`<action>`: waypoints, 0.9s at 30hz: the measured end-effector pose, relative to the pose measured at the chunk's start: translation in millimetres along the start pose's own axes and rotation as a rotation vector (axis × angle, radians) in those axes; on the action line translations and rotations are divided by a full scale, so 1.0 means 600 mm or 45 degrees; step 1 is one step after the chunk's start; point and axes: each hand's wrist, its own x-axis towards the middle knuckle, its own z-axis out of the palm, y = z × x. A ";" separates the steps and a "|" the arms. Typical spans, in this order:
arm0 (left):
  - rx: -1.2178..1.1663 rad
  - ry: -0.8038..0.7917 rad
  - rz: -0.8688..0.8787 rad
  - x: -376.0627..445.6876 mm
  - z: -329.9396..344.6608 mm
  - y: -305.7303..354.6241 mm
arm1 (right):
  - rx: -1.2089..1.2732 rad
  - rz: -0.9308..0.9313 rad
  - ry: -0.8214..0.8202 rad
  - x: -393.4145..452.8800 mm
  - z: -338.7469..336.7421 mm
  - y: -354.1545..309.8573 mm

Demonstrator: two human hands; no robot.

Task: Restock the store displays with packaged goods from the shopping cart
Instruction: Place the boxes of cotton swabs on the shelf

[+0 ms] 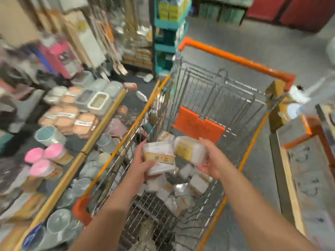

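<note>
We are standing over the shopping cart (pixel 213 98), a wire basket with orange trim, both our arms reaching down into it. Our left hand (pixel 143 163) is curled around a clear plastic pack (pixel 159 159) with a yellow label across its front, thumb over the near face and fingers behind it. Our right hand (pixel 212 160) cups a second clear pack (pixel 189 150) from below and behind, its fingers wrapped round the far end. The two packs are raised above the cart's floor and sit just beside each other, perhaps touching at their inner edges, though the blur makes that hard for us to settle.

Below them, more packaged goods (pixel 183 189) of the same clear kind lie loosely heaped on the wire bottom. An orange flap (pixel 198 125) hangs on the cart's folded inner gate.

To our left runs a display surface (pixel 101 124) with a wooden edge, carrying stacks of tan lidded boxes (pixel 68 118), grey containers (pixel 101 95) and pink-lidded jars (pixel 43 158). Clear jars (pixel 58 221) crowd the level beneath it, against the cart's side. A teal shelf rack (pixel 168 24) stands beyond the cart.
</note>
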 end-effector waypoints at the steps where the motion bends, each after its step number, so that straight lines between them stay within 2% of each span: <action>1: 0.009 0.024 0.058 -0.033 0.006 0.010 | -0.050 -0.020 -0.043 -0.025 -0.002 -0.009; 6: -0.107 0.307 0.350 -0.227 0.028 0.037 | -0.378 -0.122 -0.268 -0.186 0.011 -0.042; 10: -0.134 0.462 0.492 -0.361 0.035 0.052 | -0.664 -0.257 -0.443 -0.306 0.072 -0.041; 12: -0.075 0.580 0.579 -0.424 0.029 0.060 | -0.776 -0.329 -0.622 -0.355 0.108 -0.034; 15: -0.062 0.692 0.676 -0.504 0.007 0.065 | -0.741 -0.441 -0.876 -0.440 0.158 -0.014; 19: -0.018 1.000 0.608 -0.594 -0.007 0.076 | -0.684 -0.484 -1.032 -0.523 0.217 0.030; 24: 0.023 1.331 0.540 -0.690 -0.058 0.069 | -0.983 -0.723 -1.053 -0.611 0.303 0.108; 27: 0.050 1.456 0.519 -0.766 -0.095 0.065 | -1.105 -0.721 -1.160 -0.657 0.349 0.163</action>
